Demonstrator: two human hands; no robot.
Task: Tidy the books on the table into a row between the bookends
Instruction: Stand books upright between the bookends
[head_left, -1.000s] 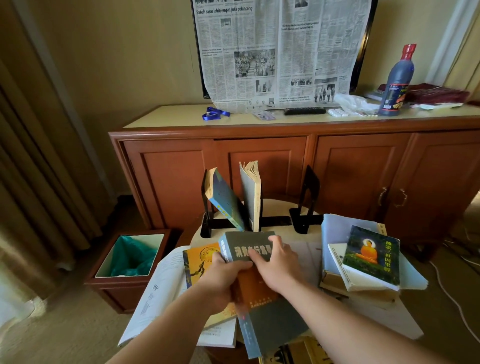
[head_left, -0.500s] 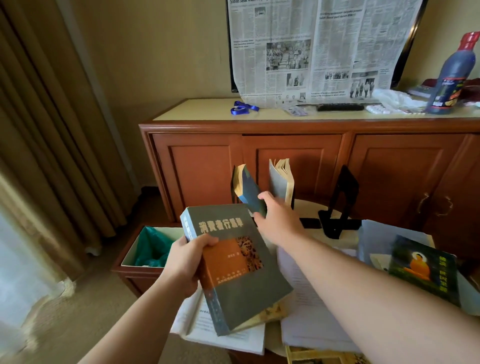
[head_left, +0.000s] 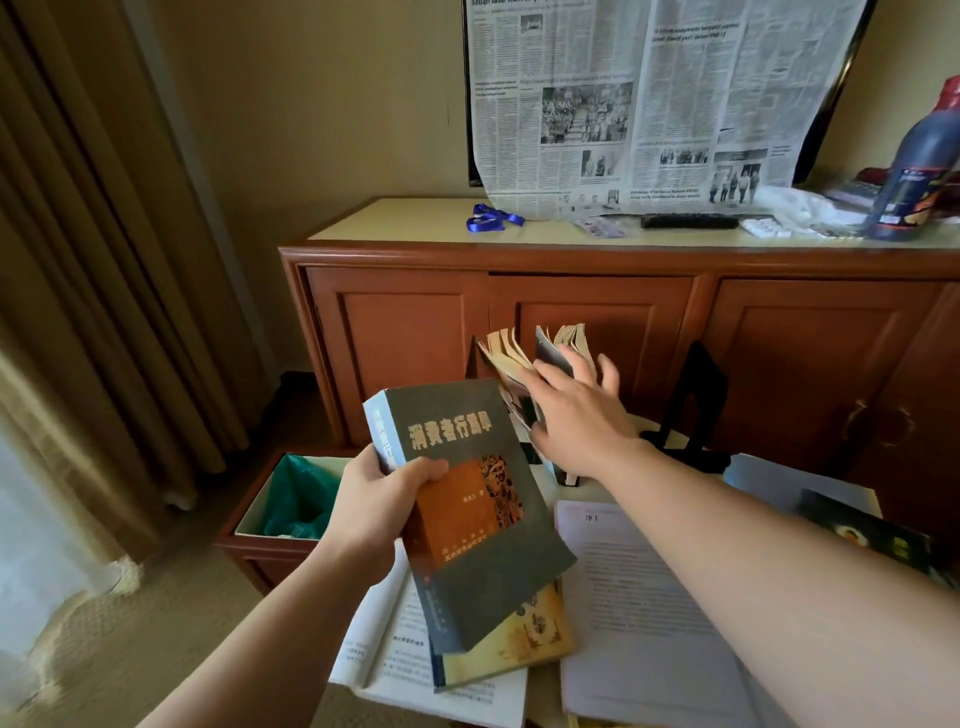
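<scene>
My left hand (head_left: 371, 512) grips a thick grey book (head_left: 467, 499) with an orange panel by its left edge, lifted above the table. My right hand (head_left: 576, 415) reaches forward with straight, spread fingers against two upright books (head_left: 524, 356) whose pages fan open at the top. They stand left of the black right bookend (head_left: 693, 400). The left bookend is mostly hidden behind the books. A yellow book (head_left: 530, 634) lies under the grey one, and a dark green book (head_left: 862, 530) lies at the right.
Loose printed sheets (head_left: 634, 603) cover the small table. A wooden bin with a green liner (head_left: 291, 499) stands on the floor at the left. Behind is a wooden sideboard (head_left: 597, 322) carrying a dark bottle (head_left: 919, 171), a remote and a blue lanyard. Curtains hang at the left.
My left hand has lifted the grey book off the pile and holds it alone. My right hand let go of it and moved forward onto the standing books.
</scene>
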